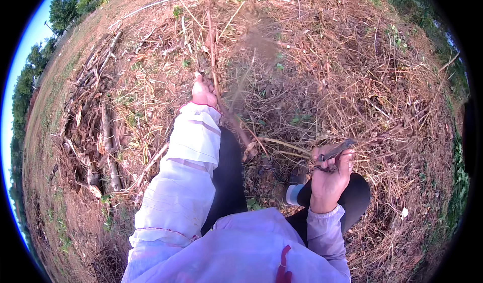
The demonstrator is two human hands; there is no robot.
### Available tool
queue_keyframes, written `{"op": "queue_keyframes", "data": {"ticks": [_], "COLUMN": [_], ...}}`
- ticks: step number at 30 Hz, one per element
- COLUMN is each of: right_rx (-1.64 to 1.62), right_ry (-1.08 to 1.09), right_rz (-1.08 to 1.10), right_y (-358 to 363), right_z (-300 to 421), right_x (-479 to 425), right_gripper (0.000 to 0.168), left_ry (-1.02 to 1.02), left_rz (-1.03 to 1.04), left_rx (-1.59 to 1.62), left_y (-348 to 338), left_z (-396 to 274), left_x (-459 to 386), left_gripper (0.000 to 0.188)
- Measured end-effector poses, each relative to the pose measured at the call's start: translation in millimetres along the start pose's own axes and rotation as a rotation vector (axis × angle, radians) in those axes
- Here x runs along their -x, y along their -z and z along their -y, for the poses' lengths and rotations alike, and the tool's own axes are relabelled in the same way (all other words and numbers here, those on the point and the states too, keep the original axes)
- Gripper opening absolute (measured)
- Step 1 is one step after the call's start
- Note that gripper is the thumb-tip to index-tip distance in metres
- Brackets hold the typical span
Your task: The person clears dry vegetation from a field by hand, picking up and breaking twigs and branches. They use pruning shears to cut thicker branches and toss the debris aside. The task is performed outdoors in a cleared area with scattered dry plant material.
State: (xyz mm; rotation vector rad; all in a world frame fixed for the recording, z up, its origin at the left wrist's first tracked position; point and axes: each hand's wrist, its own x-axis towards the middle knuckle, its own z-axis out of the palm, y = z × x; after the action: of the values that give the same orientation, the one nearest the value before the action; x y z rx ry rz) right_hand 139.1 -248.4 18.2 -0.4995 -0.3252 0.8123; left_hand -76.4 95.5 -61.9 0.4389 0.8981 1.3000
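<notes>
My left hand (205,90) reaches forward in a white sleeve, its fingers closed at a long, thin brown branch (211,38). The branch runs from the top of the view past this hand, down to a thicker end near my left knee. On the right, beside my bent knee, my right hand (330,177) is turned palm up. Its fingers are curled around a dark, narrow object (337,151), perhaps a hand tool; its kind is unclear. Pale, thin stems (285,143) run from the branch's lower end to the fingers of this hand.
A heap of cut branches and bark (94,132) lies at the left. Dry stalks and straw (351,75) cover the ground ahead and right. A thin pale pipe or pole (158,4) curves across the far ground. Trees (62,13) stand beyond on the left.
</notes>
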Motion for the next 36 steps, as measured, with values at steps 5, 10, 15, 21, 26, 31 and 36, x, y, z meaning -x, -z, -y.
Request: {"op": "queue_keyframes", "data": {"ticks": [5,10,15,21,26,31,36], "right_rx": [-0.083,0.042,0.09,0.093,-0.111,-0.251,0.027], "right_ry": [0.118,0.258,0.26,0.056,0.105,0.094,-0.139], "right_rz": [-0.216,-0.315,-0.058,0.106,0.041,-0.178,-0.318], "right_y": [0.8,-2.0,-16.2,-38.4,-32.0,-0.7,23.0], "right_z": [-9.4,-5.6,-12.6,-36.1,-36.2,-33.1,-62.2], "right_x": [-60.7,-96.4,-103.4,-79.0,-77.7,-85.1,-75.4], "right_gripper": [0.027,0.021,0.028,0.035,0.031,0.034,0.03], "left_ry": [-0.15,-0.105,-0.041,0.045,0.176,0.21,0.417], "left_rz": [0.733,0.464,0.34,0.153,0.299,0.377,0.461], "left_rx": [0.226,0.221,0.187,0.141,0.17,-0.095,-0.371], "left_y": [9.7,8.8,5.6,1.5,-28.1,-40.8,-6.5], "left_z": [-0.4,0.2,-0.4,5.0,-8.3,15.4,96.3], "left_x": [6.5,1.2,1.5,12.3,45.1,129.8,196.6], "left_gripper": [0.024,0.024,0.024,0.024,0.029,0.094,0.048]}}
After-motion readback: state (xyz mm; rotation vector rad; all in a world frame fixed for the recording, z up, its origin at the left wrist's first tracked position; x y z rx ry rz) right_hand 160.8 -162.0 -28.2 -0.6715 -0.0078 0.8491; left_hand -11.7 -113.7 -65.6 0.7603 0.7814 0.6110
